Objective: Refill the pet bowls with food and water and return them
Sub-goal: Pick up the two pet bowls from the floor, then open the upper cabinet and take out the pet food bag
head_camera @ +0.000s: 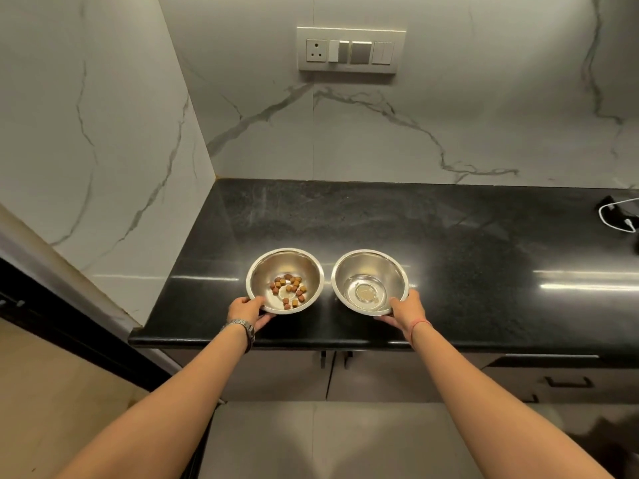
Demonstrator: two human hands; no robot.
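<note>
Gripping two steel bowls at their near rims, one per hand, both bowls side by side on the black counter (449, 236), near its front edge and just apart from each other. Left hand (247, 311) grasps the left bowl (285, 281): thumb hooked over the rim, fingers curled under the near wall. Kibble (288, 290), a small scatter of brown and tan pieces, lies in the bottom of that bowl. Right hand (404, 311) grasps the right bowl (370, 281) the same way, thumb on the rim, fingers wrapped beneath. Shallow water (364, 292) sits in its bottom, clear, with a bright reflection at centre. Cannot tell whether the bowls rest fully on the counter or are tipped slightly toward the person. Both arms reach forward, nearly straight, forearms bare, converging a little toward the bowls. Metal watch (242, 326) on the left wrist; thin red thread (420, 324) on the right wrist. Beyond the bowls, counter runs back to a white marble-veined wall (415, 133); a switch panel (351, 50) with one socket is mounted on it, above the bowls. White cable (619, 216) lies at the counter's far right edge. Below the counter front, grey cabinet doors (380, 378) with dark handles; pale tiled floor (328, 444) under the arms.
</note>
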